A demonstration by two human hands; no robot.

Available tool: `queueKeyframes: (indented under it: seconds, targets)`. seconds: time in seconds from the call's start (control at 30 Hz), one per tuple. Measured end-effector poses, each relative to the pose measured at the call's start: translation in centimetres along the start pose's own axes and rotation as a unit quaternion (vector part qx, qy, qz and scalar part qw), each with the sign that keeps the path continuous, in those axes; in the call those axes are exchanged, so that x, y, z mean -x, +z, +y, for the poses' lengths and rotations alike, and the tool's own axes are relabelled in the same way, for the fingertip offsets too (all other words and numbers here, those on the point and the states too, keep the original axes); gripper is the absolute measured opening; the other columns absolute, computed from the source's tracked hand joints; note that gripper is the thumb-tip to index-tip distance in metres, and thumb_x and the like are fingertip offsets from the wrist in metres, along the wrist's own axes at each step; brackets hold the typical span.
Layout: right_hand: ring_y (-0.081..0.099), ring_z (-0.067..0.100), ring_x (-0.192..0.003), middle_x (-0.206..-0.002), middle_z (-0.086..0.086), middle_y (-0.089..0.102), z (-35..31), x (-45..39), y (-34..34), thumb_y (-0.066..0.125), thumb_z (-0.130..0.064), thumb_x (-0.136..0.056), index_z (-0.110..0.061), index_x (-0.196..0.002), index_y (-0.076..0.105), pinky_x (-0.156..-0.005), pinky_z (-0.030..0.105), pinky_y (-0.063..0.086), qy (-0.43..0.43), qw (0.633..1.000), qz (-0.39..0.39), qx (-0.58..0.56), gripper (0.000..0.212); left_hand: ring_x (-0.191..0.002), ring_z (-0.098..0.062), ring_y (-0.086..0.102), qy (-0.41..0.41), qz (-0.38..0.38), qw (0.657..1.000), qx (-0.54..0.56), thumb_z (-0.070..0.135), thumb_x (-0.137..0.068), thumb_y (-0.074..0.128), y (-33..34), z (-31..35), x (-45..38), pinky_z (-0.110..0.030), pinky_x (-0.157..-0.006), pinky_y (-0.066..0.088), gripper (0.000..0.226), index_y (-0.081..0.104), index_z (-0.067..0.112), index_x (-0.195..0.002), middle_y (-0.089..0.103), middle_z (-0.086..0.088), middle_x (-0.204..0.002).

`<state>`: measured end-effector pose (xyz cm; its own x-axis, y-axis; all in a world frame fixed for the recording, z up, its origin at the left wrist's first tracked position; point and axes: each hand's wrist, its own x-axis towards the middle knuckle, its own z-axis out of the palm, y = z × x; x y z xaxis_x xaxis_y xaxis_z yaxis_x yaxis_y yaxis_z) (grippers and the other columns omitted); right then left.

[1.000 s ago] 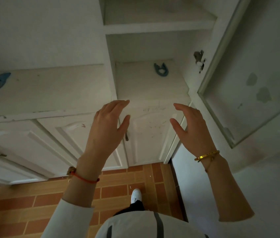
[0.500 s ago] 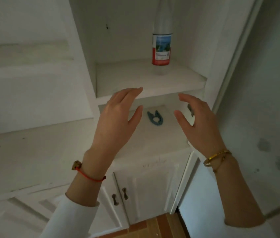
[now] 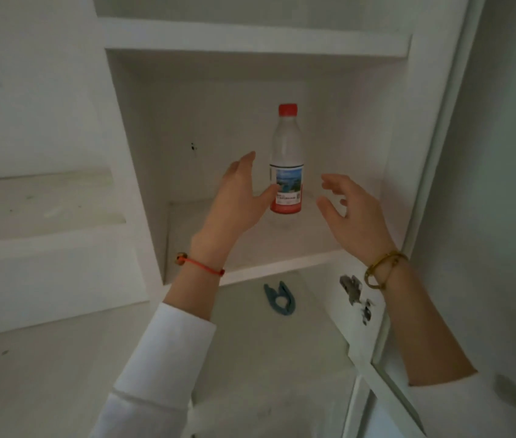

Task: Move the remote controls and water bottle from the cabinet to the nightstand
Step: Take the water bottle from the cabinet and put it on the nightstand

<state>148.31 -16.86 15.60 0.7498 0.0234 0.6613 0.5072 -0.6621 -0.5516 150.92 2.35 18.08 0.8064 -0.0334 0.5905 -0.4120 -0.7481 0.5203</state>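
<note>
Your left hand [image 3: 234, 200] has an open grip, fingers spread and the thumb reaching toward the label of the water bottle [image 3: 286, 165]; whether the thumb tip touches the label or only overlaps it in view, you cannot tell. Your right hand [image 3: 353, 213] is open too, fingers curled loosely, holding nothing, well clear of the bottle on its right side. The water bottle stands upright between your two hands, on the shelf [image 3: 285, 267] inside the open white cabinet [image 3: 130, 128], toward the back. It is clear plastic with a red cap and a red, white and blue label. A red string bracelet [image 3: 201, 265] circles your left wrist, a gold bangle [image 3: 381, 268] your right. Below the shelf, on the lower surface [image 3: 250, 358], lies a small blue clip [image 3: 280, 300]. A metal hinge [image 3: 351, 287] shows on the right side panel below the shelf.
</note>
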Motion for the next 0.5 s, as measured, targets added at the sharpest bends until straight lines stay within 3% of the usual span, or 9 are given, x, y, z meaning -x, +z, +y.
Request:
queueKeyframes:
  seconds: [0.1, 0.3, 0.4, 0.5]
  targets:
    - [0.053, 0.022, -0.118, -0.129, 0.009, 0.058, 0.8, -2.3, 1.3, 0.050, -0.019, -0.095, -0.010, -0.133, 0.048, -0.098, 0.025, 0.037, 0.025, 0.999, -0.032, 0.015, 0.039, -0.136, -0.029, 0.044, -0.026, -0.032, 0.999, 0.011, 0.035, -0.090, 0.067, 1.7, -0.5, -2.7, -0.040, -0.111, 0.039, 0.081, 0.023, 0.009, -0.153, 0.040, -0.014, -0.151]
    - [0.054, 0.026, -0.119, -0.129, 0.013, 0.059, 2.2, -4.7, 3.9, 0.045, -0.010, -0.095, -0.007, -0.131, 0.049, -0.093, 0.020, 0.035, 0.062, 0.993, -0.099, 0.027, 0.037, -0.136, -0.029, 0.044, -0.066, -0.055, 0.993, 0.075, 0.037, -0.087, 0.070, 3.8, -1.0, -4.9, -0.040, -0.110, 0.040, 0.092, 0.015, 0.008, -0.155, 0.040, -0.015, -0.151]
    - [0.057, 0.029, -0.115, -0.126, 0.014, 0.061, 2.5, -5.0, 4.4, 0.044, -0.008, -0.094, -0.008, -0.128, 0.053, -0.091, 0.023, 0.039, 0.065, 0.991, -0.113, 0.034, 0.035, -0.128, -0.027, 0.053, -0.075, -0.046, 0.989, 0.115, 0.033, -0.086, 0.072, 4.6, -1.2, -5.1, -0.030, -0.100, 0.045, 0.083, 0.027, 0.008, -0.151, 0.051, -0.013, -0.143]
    - [0.057, 0.030, -0.114, -0.126, 0.014, 0.062, 2.8, -5.1, 4.8, 0.043, -0.010, -0.096, -0.009, -0.128, 0.054, -0.092, 0.026, 0.040, 0.080, 0.987, -0.132, 0.043, 0.034, -0.110, -0.023, 0.063, -0.070, -0.041, 0.987, 0.141, 0.025, -0.086, 0.073, 5.3, -1.0, -4.9, -0.018, -0.080, 0.044, 0.064, 0.044, 0.009, -0.140, 0.060, -0.010, -0.133]
